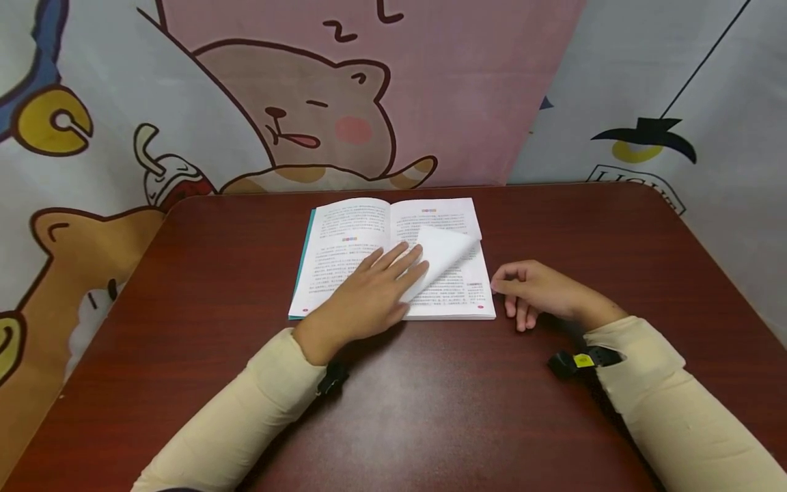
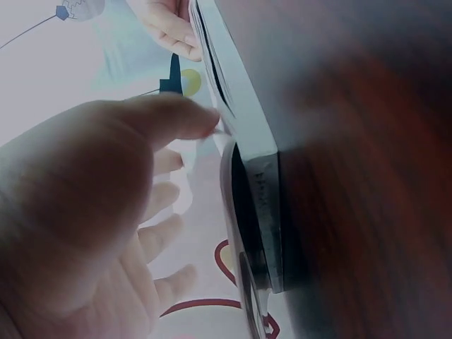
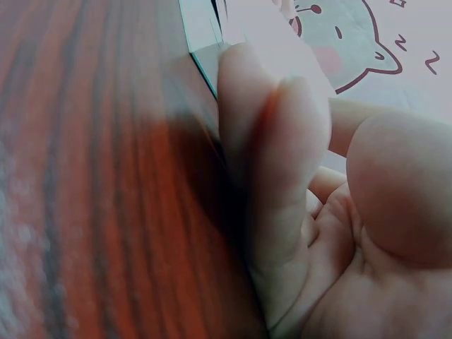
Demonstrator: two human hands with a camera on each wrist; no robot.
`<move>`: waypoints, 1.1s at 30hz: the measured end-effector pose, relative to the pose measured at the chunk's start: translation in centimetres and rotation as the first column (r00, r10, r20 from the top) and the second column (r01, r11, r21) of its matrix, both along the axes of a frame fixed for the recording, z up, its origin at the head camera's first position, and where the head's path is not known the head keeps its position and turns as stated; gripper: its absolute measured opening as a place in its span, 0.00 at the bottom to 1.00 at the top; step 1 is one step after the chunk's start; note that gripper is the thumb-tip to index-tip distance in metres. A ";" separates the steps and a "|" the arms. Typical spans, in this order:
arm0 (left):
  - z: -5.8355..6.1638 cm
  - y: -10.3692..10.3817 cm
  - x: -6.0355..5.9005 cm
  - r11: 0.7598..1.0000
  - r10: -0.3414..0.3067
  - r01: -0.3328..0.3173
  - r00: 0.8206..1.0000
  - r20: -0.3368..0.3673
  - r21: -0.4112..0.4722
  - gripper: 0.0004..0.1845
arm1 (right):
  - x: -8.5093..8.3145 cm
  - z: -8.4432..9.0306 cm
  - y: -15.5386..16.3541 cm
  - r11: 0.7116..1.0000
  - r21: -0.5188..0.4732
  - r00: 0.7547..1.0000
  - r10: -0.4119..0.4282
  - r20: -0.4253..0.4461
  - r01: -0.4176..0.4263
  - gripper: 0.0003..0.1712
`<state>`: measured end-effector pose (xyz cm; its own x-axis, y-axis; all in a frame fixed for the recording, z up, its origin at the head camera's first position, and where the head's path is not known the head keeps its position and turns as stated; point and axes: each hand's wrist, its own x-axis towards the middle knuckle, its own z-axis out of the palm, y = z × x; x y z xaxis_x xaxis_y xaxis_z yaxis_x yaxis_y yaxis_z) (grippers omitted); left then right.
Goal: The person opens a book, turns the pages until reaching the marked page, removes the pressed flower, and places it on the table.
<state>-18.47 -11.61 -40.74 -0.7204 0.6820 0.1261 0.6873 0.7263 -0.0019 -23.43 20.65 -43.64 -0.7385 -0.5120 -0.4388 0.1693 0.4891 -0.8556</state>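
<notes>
While left hand (image 1: 369,294) presses flat on open book (image 1: 344,239), fingers straight, right hand (image 1: 535,290) loosely curled, empty.

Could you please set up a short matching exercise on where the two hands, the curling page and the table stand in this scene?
Things:
1. left hand
2. right hand
3. curling page
4. table

States:
A. lifted in an arc over the open book
B. dark red-brown wood, bearing the book
C. lying flat on the book, fingers straight
D. resting on the table beside the book's right edge, fingers loosely curled

Pairs: 1-C, 2-D, 3-A, 4-B
</notes>
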 end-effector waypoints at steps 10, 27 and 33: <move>0.1 -0.1 0.1 1.000 0.018 -0.018 0.997 -0.071 0.004 0.43 | -0.2 0.0 -0.1 1.000 0.013 1.000 -0.002 -0.010 0.003 0.17; -0.3 -0.1 0.1 1.000 0.009 -0.006 0.997 -0.082 0.028 0.34 | 0.1 -0.1 -0.1 1.000 0.012 1.000 -0.010 0.004 0.010 0.15; -0.4 0.0 0.1 0.999 0.011 -0.009 0.999 -0.049 0.036 0.32 | 0.1 -0.1 0.0 1.000 0.008 1.000 -0.009 0.000 0.009 0.15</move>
<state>-18.38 -11.63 -41.10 -0.7195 0.6691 0.1859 0.6797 0.7335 -0.0096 -23.35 20.67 -43.75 -0.7431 -0.5014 -0.4431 0.1742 0.4944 -0.8516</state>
